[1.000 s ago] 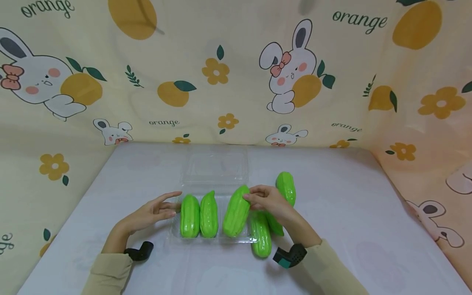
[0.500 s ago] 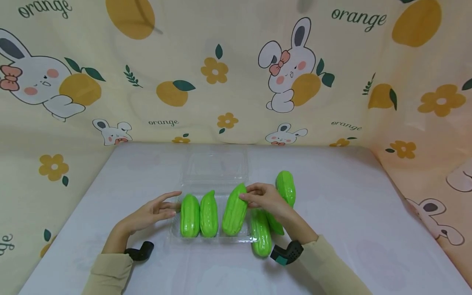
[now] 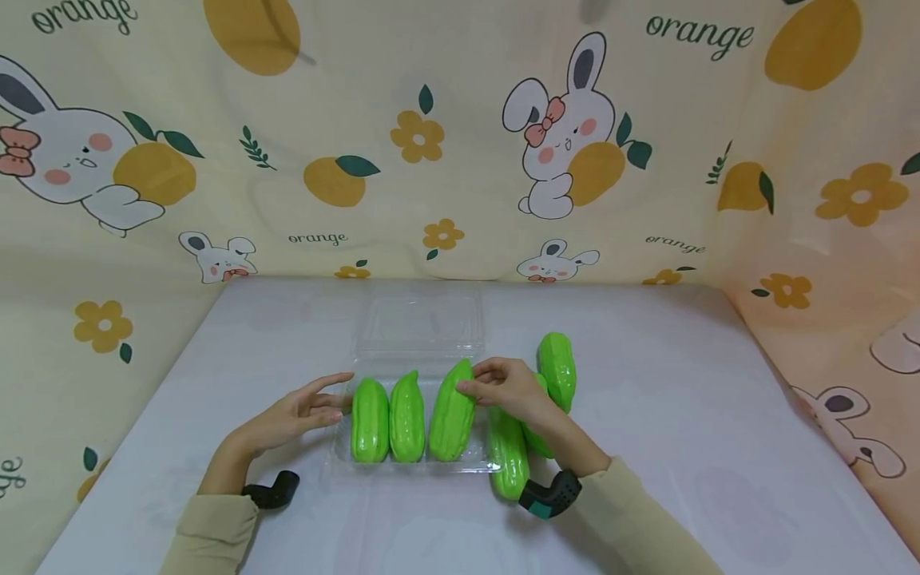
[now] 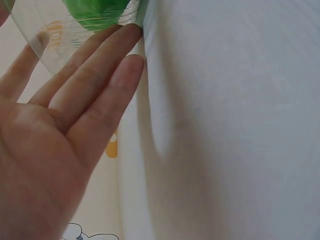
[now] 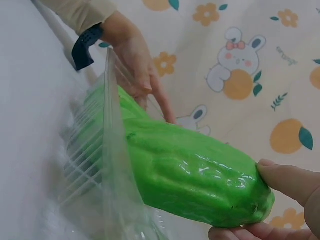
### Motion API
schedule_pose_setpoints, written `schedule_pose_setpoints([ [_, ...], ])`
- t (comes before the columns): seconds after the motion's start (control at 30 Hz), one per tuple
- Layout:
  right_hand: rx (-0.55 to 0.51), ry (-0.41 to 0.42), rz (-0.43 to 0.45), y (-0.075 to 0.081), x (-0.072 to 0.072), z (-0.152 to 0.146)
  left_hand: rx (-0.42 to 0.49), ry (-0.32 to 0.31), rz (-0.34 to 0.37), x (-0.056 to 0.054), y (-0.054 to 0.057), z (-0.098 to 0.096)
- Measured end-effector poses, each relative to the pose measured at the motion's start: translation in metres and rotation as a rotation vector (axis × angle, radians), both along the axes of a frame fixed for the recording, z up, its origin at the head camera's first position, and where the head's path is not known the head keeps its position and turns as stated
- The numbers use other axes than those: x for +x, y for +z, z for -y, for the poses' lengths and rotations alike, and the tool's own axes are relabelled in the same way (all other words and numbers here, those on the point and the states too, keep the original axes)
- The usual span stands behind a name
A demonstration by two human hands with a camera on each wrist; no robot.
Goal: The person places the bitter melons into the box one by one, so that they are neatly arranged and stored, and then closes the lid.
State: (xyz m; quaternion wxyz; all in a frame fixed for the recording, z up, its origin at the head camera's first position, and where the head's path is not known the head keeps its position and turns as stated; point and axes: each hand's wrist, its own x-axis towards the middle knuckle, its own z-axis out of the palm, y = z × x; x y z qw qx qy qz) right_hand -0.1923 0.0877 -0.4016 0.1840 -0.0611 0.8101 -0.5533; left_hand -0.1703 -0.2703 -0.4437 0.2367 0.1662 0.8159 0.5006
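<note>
A clear plastic box lies on the white table with its lid folded back. Two glossy green bitter melons, the left one and the middle one, rest side by side inside it. My right hand pinches the upper end of a third bitter melon, thumb on one side and fingers on the other; this melon is tilted, its lower end inside the box's right part. The fingers of my left hand are extended and touch the box's left wall; in the left wrist view the fingertips lie against the plastic.
Several more bitter melons lie right of the box: one near the front, one at the back, another partly hidden by my right forearm. The clear lid lies flat behind the box. A printed curtain surrounds the table's back and sides.
My right hand has moved slightly left with the held bitter melon, which now stands a little closer to the middle one. The left hand has stayed at the box's left wall.
</note>
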Motion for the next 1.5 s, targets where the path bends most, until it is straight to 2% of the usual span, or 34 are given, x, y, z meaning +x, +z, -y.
schedule_pose_setpoints([
  [0.53,0.073,-0.004,-0.048,0.001,0.002,0.014,-0.005,0.002,-0.006,0.000,0.000,0.000],
  [0.83,0.193,0.008,-0.118,-0.001,0.005,0.025,-0.006,0.003,-0.010,0.001,0.000,0.001],
  [1.2,0.245,-0.016,-0.145,-0.005,0.002,0.030,-0.002,0.004,-0.004,0.000,0.001,0.000],
  [1.33,0.256,-0.003,-0.156,-0.006,0.002,0.030,-0.002,0.003,-0.005,0.000,0.001,0.000],
  [1.5,0.282,0.054,-0.176,-0.005,0.002,0.029,0.001,0.004,-0.005,0.000,0.000,0.000],
])
